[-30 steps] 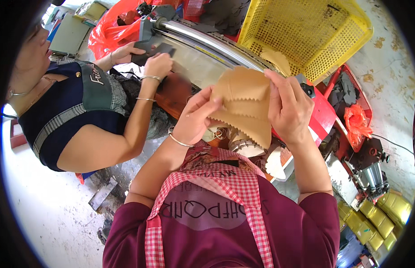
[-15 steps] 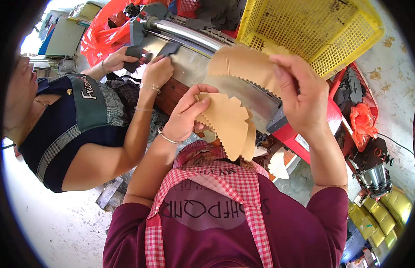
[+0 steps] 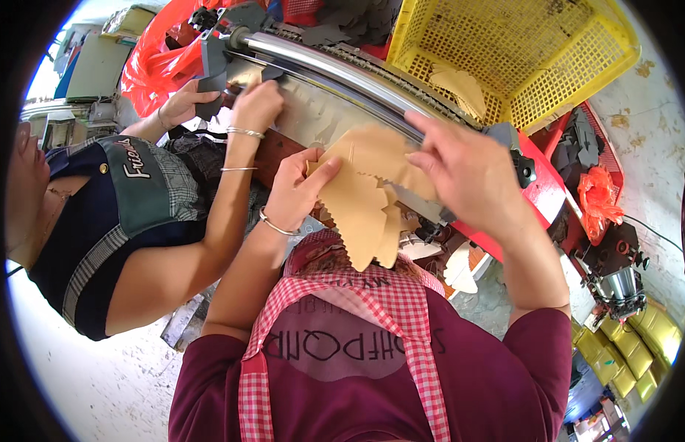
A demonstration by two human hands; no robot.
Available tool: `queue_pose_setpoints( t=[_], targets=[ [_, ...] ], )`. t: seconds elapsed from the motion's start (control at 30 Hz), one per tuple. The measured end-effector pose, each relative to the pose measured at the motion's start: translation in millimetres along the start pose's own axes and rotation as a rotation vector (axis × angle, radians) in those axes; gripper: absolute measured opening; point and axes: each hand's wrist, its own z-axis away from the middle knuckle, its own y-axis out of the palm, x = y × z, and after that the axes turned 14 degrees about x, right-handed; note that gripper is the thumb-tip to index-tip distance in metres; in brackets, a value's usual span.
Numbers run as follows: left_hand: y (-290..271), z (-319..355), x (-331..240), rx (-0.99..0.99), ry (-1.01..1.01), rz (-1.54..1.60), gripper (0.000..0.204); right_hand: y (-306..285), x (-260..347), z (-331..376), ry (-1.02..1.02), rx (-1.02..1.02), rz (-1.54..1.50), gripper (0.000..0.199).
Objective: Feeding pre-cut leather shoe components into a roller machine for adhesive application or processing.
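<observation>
My left hand (image 3: 302, 188) is closed on several flat tan pieces (image 3: 357, 210) with scalloped ends and toothed edges, its thumb on top and their tips fanned downward. A wider tan piece (image 3: 383, 151) of the same material lies against the upper part of this stack, its right end beneath my right hand. My right hand (image 3: 468, 173) has its index finger stretched out and its thumb apart from it; motion blurs it slightly, and its other fingers are hidden. Behind the pieces runs a machine with a long metal roller (image 3: 320, 66) and a flat metal plate (image 3: 313, 110).
A yellow basket (image 3: 519, 110) at the far right holds tan pieces (image 3: 460, 88). Beside it stands a red crate (image 3: 604, 132) with grey pieces and a red plastic bag (image 3: 599, 199). At left, a co-worker's hands (image 3: 258, 107) handle dark grey pieces (image 3: 213, 81) by the roller.
My right hand has come left and its thumb and index finger have spread. The wider tan piece has moved down and left onto the stack in my left hand. More tan pieces show in the basket.
</observation>
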Motion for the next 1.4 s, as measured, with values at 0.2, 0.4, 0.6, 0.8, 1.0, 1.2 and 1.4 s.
queue_pose_setpoints(
  t=[0.2,0.4,0.6,0.8,1.0,1.2,1.4],
  targets=[
    [-28.2,-16.1,25.3,-0.095,-0.177,-0.071,0.024,-68.3,-68.0,-65.0,-0.132,0.190,-0.046,0.040],
    [-23.1,-48.0,11.6,-0.015,-0.075,-0.102,0.024,3.4,-136.6,-137.5,0.029,0.785,-0.474,0.043],
    [-27.4,-26.2,6.6,0.106,-0.047,-0.229,0.021,12.4,-159.5,-146.9,-0.011,0.709,-0.539,0.038],
    [-28.7,-20.3,16.1,0.019,-0.150,-0.304,0.014,20.3,-161.2,-145.0,0.100,0.628,-0.770,0.040],
    [-23.1,-10.8,10.8,0.201,-0.086,-0.151,0.029,22.4,-192.1,-152.4,0.250,0.583,-0.654,0.049],
    [-30.5,20.9,25.2,0.544,-0.226,0.345,0.032,32.6,-235.5,-166.9,0.420,0.797,-0.465,0.059],
    [-19.1,23.6,29.9,0.521,-0.345,0.426,0.023,69.7,-222.2,-166.5,0.432,0.948,-0.671,0.052]
  ],
)
